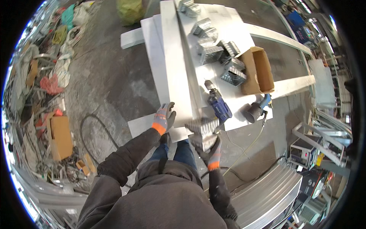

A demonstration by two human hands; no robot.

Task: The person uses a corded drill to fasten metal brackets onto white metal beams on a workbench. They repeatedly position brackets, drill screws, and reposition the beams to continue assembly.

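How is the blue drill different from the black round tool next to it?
The blue drill is long, slim and blue; the black round tool is short, stubby and dark. The black tool trails a cable; the drill shows none. Both lie on the white table, untouched by either hand.

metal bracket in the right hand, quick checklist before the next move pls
1. Right hand grips the ribbed metal bracket: ok, fingers closed under it.
2. Left hand steadies the long white panel: ok, it rests at the panel's near end.
3. Bracket seated against the panel: cannot tell, the bracket is blurred.
4. Blue drill within reach: ok, lying on the white worktop just beyond the bracket.
5. Spare brackets at hand: ok, piled beside the open cardboard box.
6. Cable away from the feet: cannot tell, it trails off the worktop edge.
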